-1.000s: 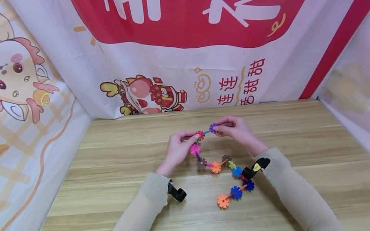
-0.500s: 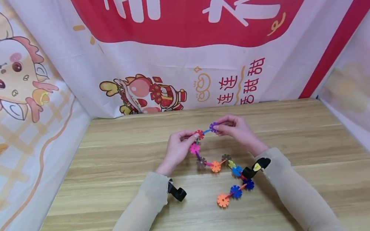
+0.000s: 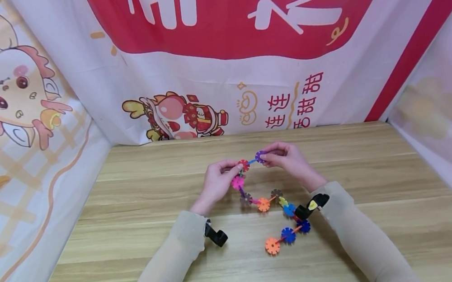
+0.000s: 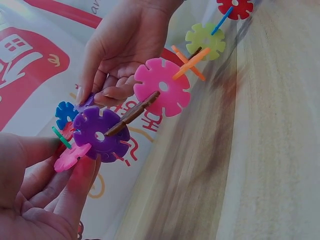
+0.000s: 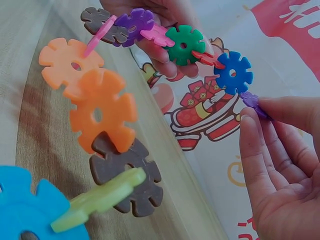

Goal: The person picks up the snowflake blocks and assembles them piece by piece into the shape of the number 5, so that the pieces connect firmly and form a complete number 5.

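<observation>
A chain of notched plastic snowflake discs in many colours winds from my two hands toward the front, ending at an orange disc [image 3: 272, 246]. My left hand [image 3: 217, 179] pinches the red disc [image 3: 244, 163] near the far end between thumb and fingers. With thumb and fingertips my right hand [image 3: 290, 158] pinches the end disc, a purple one [image 5: 253, 104]. Between those two sits a blue disc [image 5: 234, 73], slotted into both. A green disc [image 5: 185, 45] and a pink disc [image 3: 237, 182] follow below the left hand.
The chain lies over a wood-grain tabletop [image 3: 137, 240]. Printed cloth [image 3: 211, 70] hangs behind and at both sides of the table. Black wrist camera mounts [image 3: 219, 237] stick out from both sleeves; the right mount [image 3: 304, 210] overlaps part of the chain in the head view.
</observation>
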{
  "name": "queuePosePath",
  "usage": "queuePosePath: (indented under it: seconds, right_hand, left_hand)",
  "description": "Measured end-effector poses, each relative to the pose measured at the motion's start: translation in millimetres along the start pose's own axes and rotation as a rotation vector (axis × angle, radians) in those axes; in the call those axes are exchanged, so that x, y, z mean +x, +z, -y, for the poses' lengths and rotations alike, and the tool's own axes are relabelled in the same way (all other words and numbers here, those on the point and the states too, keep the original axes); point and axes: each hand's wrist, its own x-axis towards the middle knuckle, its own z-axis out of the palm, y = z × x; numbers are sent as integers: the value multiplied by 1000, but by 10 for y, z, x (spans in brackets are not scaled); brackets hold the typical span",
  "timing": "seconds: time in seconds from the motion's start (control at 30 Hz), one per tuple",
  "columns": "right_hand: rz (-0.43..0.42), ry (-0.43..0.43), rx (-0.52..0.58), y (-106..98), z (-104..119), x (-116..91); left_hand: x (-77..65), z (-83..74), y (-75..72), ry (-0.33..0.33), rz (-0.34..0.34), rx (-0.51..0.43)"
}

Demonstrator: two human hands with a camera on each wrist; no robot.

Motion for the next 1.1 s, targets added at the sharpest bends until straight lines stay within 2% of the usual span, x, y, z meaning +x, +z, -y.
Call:
queuePosePath:
  seconds: [0.1,0.27,0.47,0.7,1.1]
  right_hand:
    - [-5,10,5,2,3,-8]
    - [-15,18,38,-3,19,-23]
    - [2,-1,14,8,7,-25]
    - [3,5,27,38,-14,-9]
    - [-35,6,62,87,-11,-9]
  left_hand:
    - [-4,0,0,-6,8,-32]
    - [-7,-6,1,1,-16,17]
    - [-9,-8,6,1,-13,13]
    - [-16,-3,14,25,-26,77]
    - [-9,11,45,33,-64,66]
